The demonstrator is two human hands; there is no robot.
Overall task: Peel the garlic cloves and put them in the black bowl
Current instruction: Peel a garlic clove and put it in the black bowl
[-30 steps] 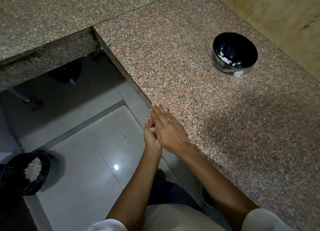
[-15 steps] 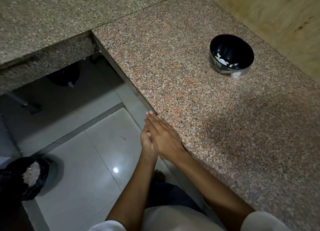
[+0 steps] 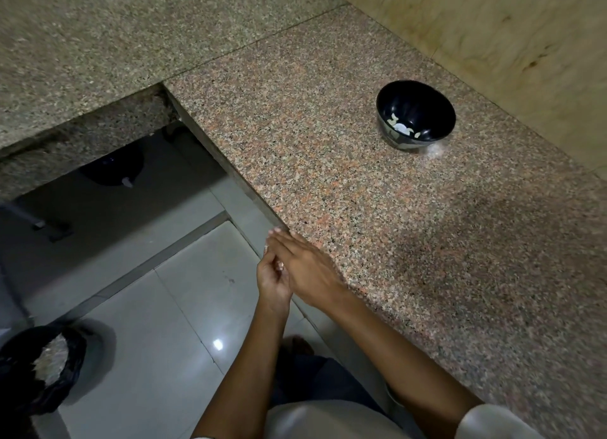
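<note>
Fingers [image 3: 284, 243] of the right hand [image 3: 312, 274] lie straight across the left hand [image 3: 272, 284], which curls loosely; I cannot tell if it holds anything. Peeled garlic cloves [image 3: 401, 128] sit in the black bowl [image 3: 427, 106], well apart on the desk [image 3: 328, 143].

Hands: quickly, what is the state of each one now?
Left hand: fingers curled; cannot tell if it holds anything.
Right hand: open, fingers straight, against the left hand.
</note>
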